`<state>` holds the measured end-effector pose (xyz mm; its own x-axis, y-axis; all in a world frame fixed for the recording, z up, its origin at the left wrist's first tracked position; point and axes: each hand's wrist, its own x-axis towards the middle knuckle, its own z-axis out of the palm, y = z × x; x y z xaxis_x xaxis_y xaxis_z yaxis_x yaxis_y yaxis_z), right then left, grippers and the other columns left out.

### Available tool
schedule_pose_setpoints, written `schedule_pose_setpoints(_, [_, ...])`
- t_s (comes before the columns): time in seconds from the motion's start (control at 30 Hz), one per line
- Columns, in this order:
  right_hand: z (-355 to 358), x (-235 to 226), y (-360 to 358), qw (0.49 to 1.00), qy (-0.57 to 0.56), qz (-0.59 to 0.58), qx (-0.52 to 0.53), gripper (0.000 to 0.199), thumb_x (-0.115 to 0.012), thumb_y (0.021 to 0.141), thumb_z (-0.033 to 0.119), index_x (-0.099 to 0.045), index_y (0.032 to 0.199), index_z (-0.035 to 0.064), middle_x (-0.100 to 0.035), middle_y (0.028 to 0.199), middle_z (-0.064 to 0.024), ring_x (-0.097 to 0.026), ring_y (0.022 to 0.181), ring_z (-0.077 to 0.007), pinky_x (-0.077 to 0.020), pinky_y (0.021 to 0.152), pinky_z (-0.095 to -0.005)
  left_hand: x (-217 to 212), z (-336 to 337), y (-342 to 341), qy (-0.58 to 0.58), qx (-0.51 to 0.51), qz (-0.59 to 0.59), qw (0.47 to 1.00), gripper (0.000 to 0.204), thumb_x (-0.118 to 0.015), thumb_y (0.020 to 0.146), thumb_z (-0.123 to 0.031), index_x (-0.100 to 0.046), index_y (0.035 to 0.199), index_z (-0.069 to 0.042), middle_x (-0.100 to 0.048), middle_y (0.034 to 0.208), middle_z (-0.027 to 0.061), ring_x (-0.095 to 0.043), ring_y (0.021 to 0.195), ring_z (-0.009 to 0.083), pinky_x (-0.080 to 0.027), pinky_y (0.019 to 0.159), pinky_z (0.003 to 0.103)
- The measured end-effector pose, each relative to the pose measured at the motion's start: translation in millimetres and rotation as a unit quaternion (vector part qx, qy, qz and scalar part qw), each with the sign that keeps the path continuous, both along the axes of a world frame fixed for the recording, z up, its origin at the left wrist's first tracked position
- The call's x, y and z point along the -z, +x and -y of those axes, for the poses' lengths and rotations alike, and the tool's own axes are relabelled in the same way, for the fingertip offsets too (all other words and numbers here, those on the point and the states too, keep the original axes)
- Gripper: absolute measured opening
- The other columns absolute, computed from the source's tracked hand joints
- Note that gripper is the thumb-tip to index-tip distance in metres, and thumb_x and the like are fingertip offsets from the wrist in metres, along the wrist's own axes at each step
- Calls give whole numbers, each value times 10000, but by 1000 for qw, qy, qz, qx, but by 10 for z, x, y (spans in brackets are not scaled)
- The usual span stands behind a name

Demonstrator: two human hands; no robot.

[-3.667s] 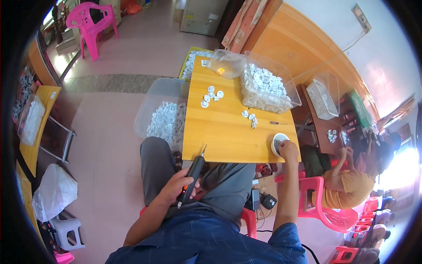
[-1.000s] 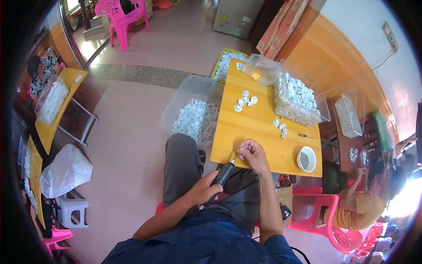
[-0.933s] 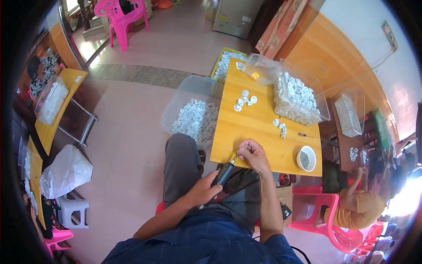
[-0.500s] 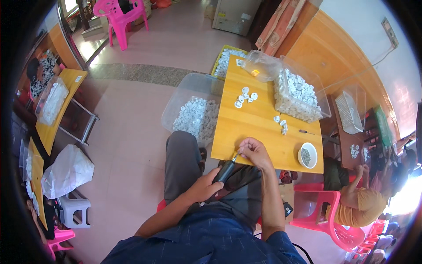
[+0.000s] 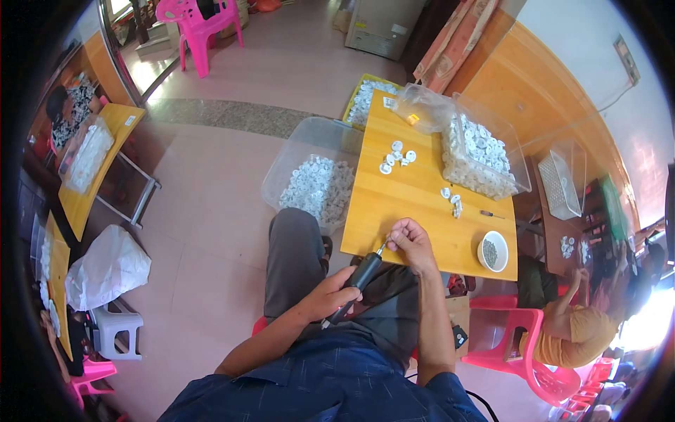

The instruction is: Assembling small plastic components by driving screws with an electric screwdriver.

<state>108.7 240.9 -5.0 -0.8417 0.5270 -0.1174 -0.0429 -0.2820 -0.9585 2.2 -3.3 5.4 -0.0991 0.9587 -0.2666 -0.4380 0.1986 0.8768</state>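
My left hand (image 5: pixel 330 294) is wrapped round a black electric screwdriver (image 5: pixel 364 273), which points up and to the right over the table's near edge. At its metal tip, the fingers of my right hand (image 5: pixel 411 243) are pinched together. Whatever they hold there is too small to make out. On the yellow table (image 5: pixel 401 204) lie a few loose white round plastic parts (image 5: pixel 398 156), with another small group of white parts (image 5: pixel 453 201) nearer me. To the right stands a white bowl (image 5: pixel 493 252) of small grey metal pieces, probably screws.
A clear bin of white parts (image 5: pixel 485 151) stands at the table's far right, a small screwdriver (image 5: pixel 492 214) nearer. Left of the table, a clear tub (image 5: pixel 281 158) holds more. A pink chair (image 5: pixel 506 330) and a person in yellow (image 5: pixel 573 327) are at right.
The screwdriver and both hands have shifted slightly up and right, with more of the tool's rear end showing. My right fingers stay pinched at its tip. The view has shifted slightly.
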Motion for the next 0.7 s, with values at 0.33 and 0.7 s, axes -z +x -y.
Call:
schedule_pose_setpoints(0.33, [6, -8, -22, 1000, -14, 1, 6, 69, -628, 971, 81, -589, 1019, 49, -674, 856, -48, -603, 713, -97, -505, 669, -228, -37, -8, -7, -4, 6, -17, 1000, 334, -521, 941, -123, -493, 1262, -36, -588, 907, 44, -589, 701, 101, -496, 621, 254])
schedule_pose_setpoints(0.7, [50, 51, -26, 1000, 4, -13, 8, 95, -638, 955, 45, -587, 1034, 39, -676, 863, -61, -604, 725, -111, -502, 684, -235, -12, -3, -17, -15, -2, 83, 996, 346, -535, 912, -105, -504, 1250, -40, -608, 896, 67, -611, 661, 127, -506, 567, 266])
